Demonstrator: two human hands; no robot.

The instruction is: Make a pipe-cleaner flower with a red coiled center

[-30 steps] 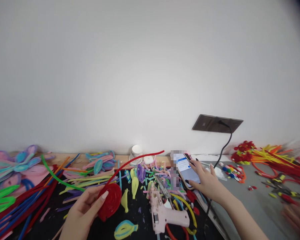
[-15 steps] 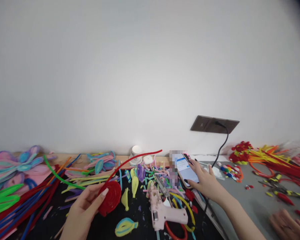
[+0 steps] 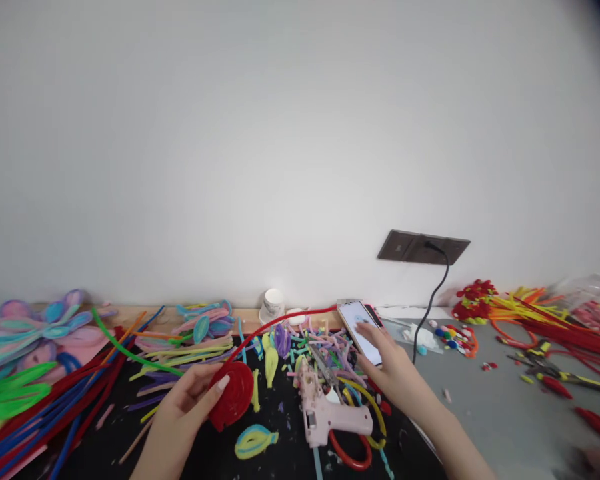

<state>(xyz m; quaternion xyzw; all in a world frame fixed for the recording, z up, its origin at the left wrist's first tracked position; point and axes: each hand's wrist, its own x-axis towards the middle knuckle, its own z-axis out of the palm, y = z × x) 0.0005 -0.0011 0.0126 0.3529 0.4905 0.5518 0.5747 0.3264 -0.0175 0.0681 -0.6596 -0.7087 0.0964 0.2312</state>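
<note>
Nearest, bottom centre: blue-and-yellow loop (image 3: pixel 256 441) lying flat on the black part of the worktop (image 3: pixel 207 460). Glue gun (image 3: pixel 337 419) laid just right of it, handle to frame right, nozzle up-frame, glue stick out the bottom; probably parked that way so the handle can be reached from the right.

Red coil (image 3: pixel 236 400) is held up lower left of centre, in the left hand (image 3: pixel 180 417). Grip closed on it: left edge pinched, thumb across the face, presumably so the winding can't spring loose. Face is turned to camera. Disc is round, so the long axis is set by its loose tail (image 3: pixel 280 315): run up and right in a shallow arc, tip pointed at the phone's upper left corner. Contact there can't be told.

Phone (image 3: pixel 353 317) is laid screen up, right of centre. Right hand (image 3: pixel 391 373) is held over its lower right part, fingers spread, grip not closed on anything; screen touch can't be confirmed. Coil is probably held one-handed to leave this hand for the screen.

Farther back: white cup (image 3: pixel 273 308) by the wall (image 3: pixel 280 147).
</note>
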